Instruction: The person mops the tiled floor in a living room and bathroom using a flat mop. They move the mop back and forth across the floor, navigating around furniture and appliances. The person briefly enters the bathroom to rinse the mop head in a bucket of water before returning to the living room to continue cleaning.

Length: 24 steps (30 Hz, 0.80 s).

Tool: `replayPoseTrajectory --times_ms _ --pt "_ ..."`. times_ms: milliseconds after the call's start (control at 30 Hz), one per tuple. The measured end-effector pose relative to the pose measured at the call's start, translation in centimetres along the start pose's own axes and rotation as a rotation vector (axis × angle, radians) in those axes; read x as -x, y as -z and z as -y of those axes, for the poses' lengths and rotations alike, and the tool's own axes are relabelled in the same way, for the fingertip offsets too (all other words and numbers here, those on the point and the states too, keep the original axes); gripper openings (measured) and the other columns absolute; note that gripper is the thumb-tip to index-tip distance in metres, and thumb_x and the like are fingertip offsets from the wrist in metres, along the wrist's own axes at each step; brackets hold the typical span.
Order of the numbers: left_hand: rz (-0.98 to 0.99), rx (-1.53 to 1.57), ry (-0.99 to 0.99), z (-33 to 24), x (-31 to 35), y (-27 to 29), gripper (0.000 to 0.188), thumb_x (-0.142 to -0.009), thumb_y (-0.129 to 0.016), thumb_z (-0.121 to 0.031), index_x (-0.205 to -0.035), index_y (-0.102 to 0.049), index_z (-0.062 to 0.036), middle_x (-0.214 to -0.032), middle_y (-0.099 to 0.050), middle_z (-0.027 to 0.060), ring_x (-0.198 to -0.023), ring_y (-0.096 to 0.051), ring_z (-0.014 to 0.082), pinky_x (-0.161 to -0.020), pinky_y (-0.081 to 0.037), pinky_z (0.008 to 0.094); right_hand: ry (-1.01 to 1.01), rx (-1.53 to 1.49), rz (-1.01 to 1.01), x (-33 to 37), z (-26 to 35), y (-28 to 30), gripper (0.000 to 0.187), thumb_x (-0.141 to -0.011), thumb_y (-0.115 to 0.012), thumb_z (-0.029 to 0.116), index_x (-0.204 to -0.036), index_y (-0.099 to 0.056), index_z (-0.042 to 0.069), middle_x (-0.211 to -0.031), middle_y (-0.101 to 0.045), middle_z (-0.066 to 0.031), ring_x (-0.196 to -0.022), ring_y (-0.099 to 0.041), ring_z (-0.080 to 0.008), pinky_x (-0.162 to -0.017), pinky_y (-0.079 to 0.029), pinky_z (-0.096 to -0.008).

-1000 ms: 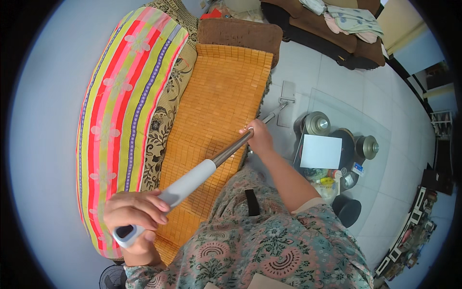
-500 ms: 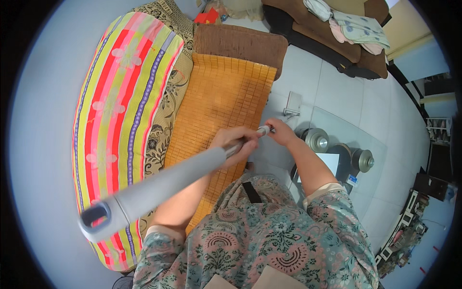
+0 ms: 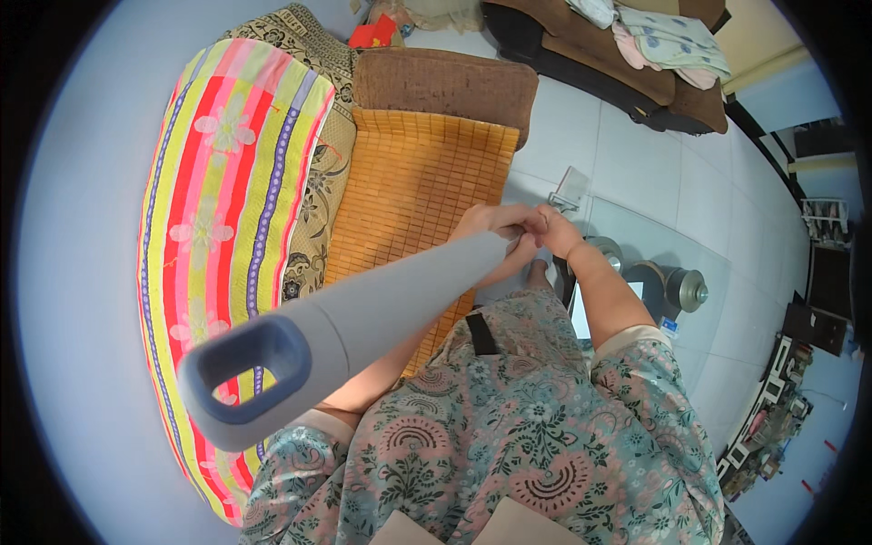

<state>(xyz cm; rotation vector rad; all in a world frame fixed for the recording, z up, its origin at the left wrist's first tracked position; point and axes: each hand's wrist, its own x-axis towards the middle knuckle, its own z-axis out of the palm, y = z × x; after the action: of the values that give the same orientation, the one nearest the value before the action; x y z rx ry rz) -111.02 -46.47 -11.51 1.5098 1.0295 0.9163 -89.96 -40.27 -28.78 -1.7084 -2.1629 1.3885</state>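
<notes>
A long pole with a thick light-grey grip (image 3: pixel 409 286) slants across my front. Its near end carries a blue-grey hanging loop (image 3: pixel 250 368), which comes up large at the lower left. Where the grip narrows, my left hand (image 3: pixel 498 222) is closed around the pole. My right hand (image 3: pixel 556 232) is closed too, pressed against the left one at the same spot. Both hands hide the shaft there, and the pole's far end is out of sight, so its kind does not show.
On my left, a striped cloth (image 3: pixel 218 227) covers a patterned sofa back. A bamboo mat (image 3: pixel 418 173) lies over the seat, beside a brown armrest (image 3: pixel 445 86). To the right stands a glass table (image 3: pixel 663 222) with metal-lidded pots (image 3: pixel 688 291). Another brown sofa (image 3: pixel 599 68) is farther off.
My hands have come together; before, they were apart along the pole with metal shaft showing. The grip's loop end has moved right and looks larger. My view has shifted slightly.
</notes>
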Motion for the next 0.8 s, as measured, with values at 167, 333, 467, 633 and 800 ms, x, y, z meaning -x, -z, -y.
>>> replayPoseTrajectory --times_ms 167,333,467,633,800 --pt "-0.017 -0.048 -0.059 -0.4 0.5 0.7 0.018 -0.078 -0.053 -0.002 -0.094 -0.062 -0.0003 -0.078 -0.065 0.0070 -0.070 -0.062 0.0091 -0.063 -0.049 0.0233 0.075 0.052 -0.036 -0.2 -0.2 -0.3 0.024 -0.081 -0.058 0.006 -0.104 -0.052 0.008 -0.100 -0.059 -0.0174 -0.092 -0.057 -0.0327 -0.079 -0.045 -0.0392" --pt "-0.009 -0.052 -0.018 -1.0 1.7 2.8 0.018 -0.079 -0.053 -0.003 -0.095 -0.061 -0.0004 -0.078 -0.065 0.0064 -0.072 -0.061 0.0092 -0.065 -0.048 0.0235 0.092 0.053 0.079 -0.4 0.2 -2.1 0.027 -0.082 -0.058 0.010 -0.108 -0.051 0.007 -0.104 -0.058 -0.0174 -0.097 -0.056 -0.0330 -0.082 -0.045 -0.0390" --pt "-0.088 0.117 0.168 -1.5 3.4 3.9 0.017 -0.082 -0.052 -0.005 -0.096 -0.061 -0.0007 -0.082 -0.064 0.0058 -0.079 -0.060 0.0101 -0.071 -0.047 0.0241 0.081 -0.013 0.112 0.8 3.1 -3.0 0.032 -0.082 -0.060 0.012 -0.112 -0.049 0.006 -0.110 -0.057 -0.0166 -0.102 -0.054 -0.0335 -0.085 -0.044 -0.0389" --pt "-0.272 0.171 0.258 -0.9 3.6 3.9 0.015 -0.085 -0.050 -0.003 -0.095 -0.061 -0.0003 -0.083 -0.064 0.0060 -0.081 -0.059 0.0111 -0.075 -0.046 0.0246 0.223 -0.063 0.141 -1.8 2.6 -3.1 0.038 -0.081 -0.062 0.010 -0.116 -0.047 0.005 -0.112 -0.056 -0.0152 -0.105 -0.053 -0.0316 -0.089 -0.043 -0.0371" --pt "-0.341 0.202 0.167 1.4 1.9 2.5 0.015 -0.087 -0.049 -0.003 -0.095 -0.061 0.0000 -0.084 -0.064 0.0062 -0.081 -0.060 0.0115 -0.076 -0.047 0.0249 0.134 0.058 0.164 -3.8 3.0 -0.5 0.041 -0.080 -0.063 0.011 -0.117 -0.048 0.006 -0.112 -0.057 -0.0149 -0.107 -0.053 -0.0308 -0.090 -0.043 -0.0361"
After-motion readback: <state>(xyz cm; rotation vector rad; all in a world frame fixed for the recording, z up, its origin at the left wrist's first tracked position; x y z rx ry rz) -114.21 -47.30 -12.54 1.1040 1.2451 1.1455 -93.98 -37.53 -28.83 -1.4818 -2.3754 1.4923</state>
